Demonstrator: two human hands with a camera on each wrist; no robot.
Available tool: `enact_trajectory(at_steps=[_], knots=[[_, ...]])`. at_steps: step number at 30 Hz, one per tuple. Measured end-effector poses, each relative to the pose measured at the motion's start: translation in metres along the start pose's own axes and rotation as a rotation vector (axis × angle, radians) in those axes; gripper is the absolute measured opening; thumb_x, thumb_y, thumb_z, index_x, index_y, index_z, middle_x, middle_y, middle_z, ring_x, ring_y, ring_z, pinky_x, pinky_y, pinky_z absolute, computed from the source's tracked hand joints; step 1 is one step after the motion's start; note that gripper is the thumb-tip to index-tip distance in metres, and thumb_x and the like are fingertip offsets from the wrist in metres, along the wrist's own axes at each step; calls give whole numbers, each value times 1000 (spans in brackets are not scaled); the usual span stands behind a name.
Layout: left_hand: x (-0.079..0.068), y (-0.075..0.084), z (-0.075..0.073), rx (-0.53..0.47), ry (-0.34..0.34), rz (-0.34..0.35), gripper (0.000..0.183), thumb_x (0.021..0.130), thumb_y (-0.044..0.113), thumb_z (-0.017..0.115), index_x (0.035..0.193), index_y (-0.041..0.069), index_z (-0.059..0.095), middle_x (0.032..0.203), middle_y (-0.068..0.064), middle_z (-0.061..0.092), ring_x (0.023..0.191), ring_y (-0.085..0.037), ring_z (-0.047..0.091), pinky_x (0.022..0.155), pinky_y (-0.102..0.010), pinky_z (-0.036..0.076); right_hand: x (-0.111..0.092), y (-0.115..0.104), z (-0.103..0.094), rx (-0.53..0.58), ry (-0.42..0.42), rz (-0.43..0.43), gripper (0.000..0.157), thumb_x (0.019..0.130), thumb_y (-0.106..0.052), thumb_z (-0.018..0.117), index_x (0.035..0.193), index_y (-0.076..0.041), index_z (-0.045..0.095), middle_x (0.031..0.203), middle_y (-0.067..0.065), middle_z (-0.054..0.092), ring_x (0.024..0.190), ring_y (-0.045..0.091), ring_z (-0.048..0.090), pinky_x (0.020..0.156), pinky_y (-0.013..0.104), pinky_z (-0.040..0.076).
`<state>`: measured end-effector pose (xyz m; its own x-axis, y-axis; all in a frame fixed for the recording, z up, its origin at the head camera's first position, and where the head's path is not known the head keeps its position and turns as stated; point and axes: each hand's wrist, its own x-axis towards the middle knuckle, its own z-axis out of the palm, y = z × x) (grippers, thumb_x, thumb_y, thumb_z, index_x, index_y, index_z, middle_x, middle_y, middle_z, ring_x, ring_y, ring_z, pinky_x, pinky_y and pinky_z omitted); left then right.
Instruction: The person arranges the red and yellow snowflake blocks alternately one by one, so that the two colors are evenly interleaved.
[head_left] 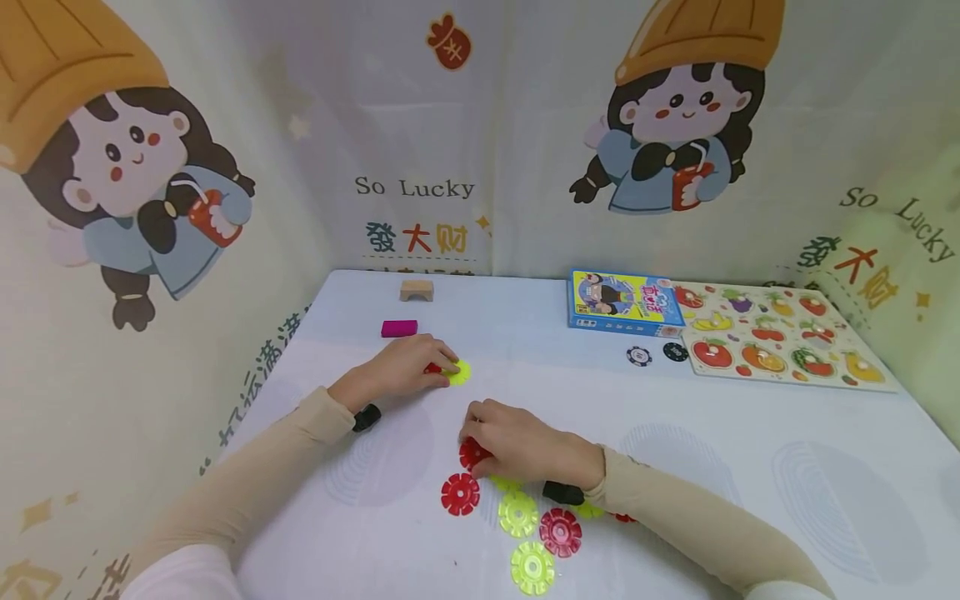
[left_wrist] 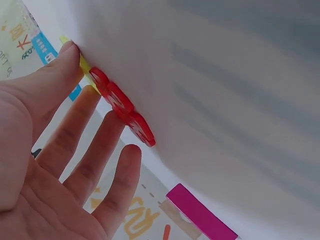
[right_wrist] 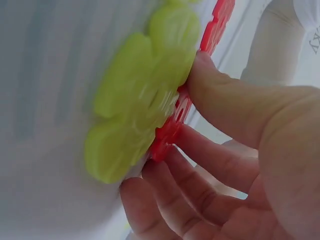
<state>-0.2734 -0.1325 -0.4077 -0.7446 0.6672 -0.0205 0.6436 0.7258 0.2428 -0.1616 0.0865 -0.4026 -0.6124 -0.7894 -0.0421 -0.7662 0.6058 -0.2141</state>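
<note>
In the head view my left hand (head_left: 405,367) reaches over the table, thumb and index finger pinching a yellow notched plastic disc (head_left: 462,372) by its rim. Beside that disc lies a red notched disc (left_wrist: 120,100), mostly hidden from the head by my fingers. Nearer the front, my right hand (head_left: 521,442) holds another red notched disc (head_left: 472,455) between thumb and fingers, low at the table. A yellow disc (right_wrist: 135,100) is right by that thumb in the right wrist view. Around this hand lie more discs, among them a red one (head_left: 460,494) and a yellow one (head_left: 518,512).
A magenta block (head_left: 400,328) and a wooden arch block (head_left: 416,290) stand beyond my left hand. Toward the back right are a blue-and-yellow box (head_left: 626,302), white (head_left: 639,356) and black (head_left: 675,352) chips, and a fruit puzzle board (head_left: 787,336). Printed cloth walls the table.
</note>
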Motion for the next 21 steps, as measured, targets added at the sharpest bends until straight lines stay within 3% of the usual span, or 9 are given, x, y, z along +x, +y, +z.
enact_trajectory(at_steps=[7,14,18,21], knots=[[3,-1,3,-8,10,-12,33,81,33,74,113,29,71,117,8,66,111,-14,57,92,-33,49,-1,-1,0,-94,14,-40,29,81,-37,73,106,-23,70,103,-3,65,88,8,57,72,17,50],[3,-2,4,-3,6,-2,32,81,33,74,112,30,71,117,9,66,110,-13,57,92,-32,49,3,3,-4,-65,33,-103,26,80,-40,71,100,-23,73,97,-7,69,83,3,61,73,17,50],[3,-1,3,-3,9,-7,32,80,33,75,112,30,71,117,9,67,109,-13,57,91,-32,50,4,17,-7,-11,59,-80,28,78,-43,71,99,-24,73,94,-9,70,80,1,60,72,17,50],[4,0,3,-1,7,-17,33,80,33,75,112,30,71,116,8,67,109,-14,57,91,-32,50,10,37,-12,20,139,-13,30,77,-43,73,97,-22,74,92,-8,70,78,2,60,69,17,50]])
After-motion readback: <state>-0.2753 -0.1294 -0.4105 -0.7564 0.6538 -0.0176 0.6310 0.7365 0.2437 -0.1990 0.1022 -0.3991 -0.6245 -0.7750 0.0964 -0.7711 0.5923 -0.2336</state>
